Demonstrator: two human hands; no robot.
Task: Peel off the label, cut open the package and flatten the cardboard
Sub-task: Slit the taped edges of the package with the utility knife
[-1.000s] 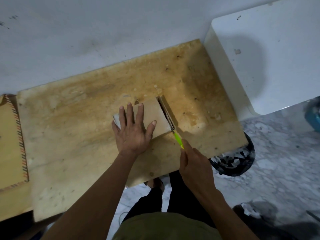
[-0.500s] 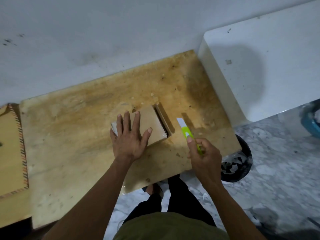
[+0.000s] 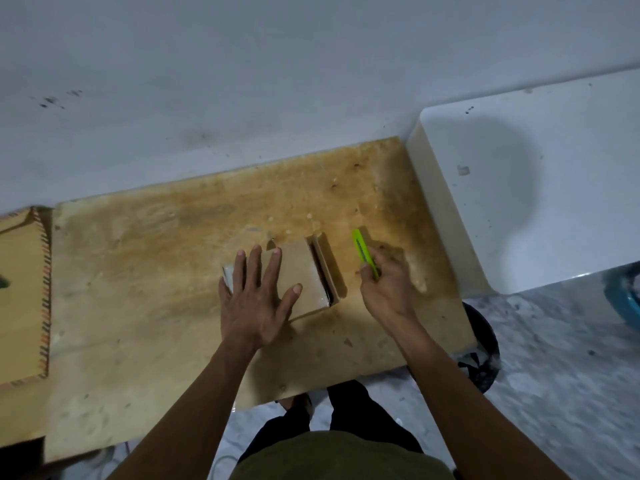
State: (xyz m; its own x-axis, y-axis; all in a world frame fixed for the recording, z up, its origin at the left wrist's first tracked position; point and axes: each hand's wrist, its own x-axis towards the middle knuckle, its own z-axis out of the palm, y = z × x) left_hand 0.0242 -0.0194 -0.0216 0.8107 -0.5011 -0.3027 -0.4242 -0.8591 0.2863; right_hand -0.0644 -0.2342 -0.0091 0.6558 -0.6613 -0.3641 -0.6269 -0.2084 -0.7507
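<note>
package point(image 3: 304, 275) still pinned by left hand point(image 3: 254, 299), cutter point(image 3: 363, 252) moved off.

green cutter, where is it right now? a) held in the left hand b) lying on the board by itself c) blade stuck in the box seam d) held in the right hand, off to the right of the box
d: the right hand grips the green cutter clear of the box, which the left hand presses flat.

A stained wooden board point(image 3: 145, 271) butts against a plain white wall point(image 3: 242, 81). At its right edge stands a white block point(image 3: 540, 188), shadowed. The grey marbled floor point(image 3: 554, 375) lies below, with a black bin point(image 3: 483, 344) tucked under the board's right corner.
</note>
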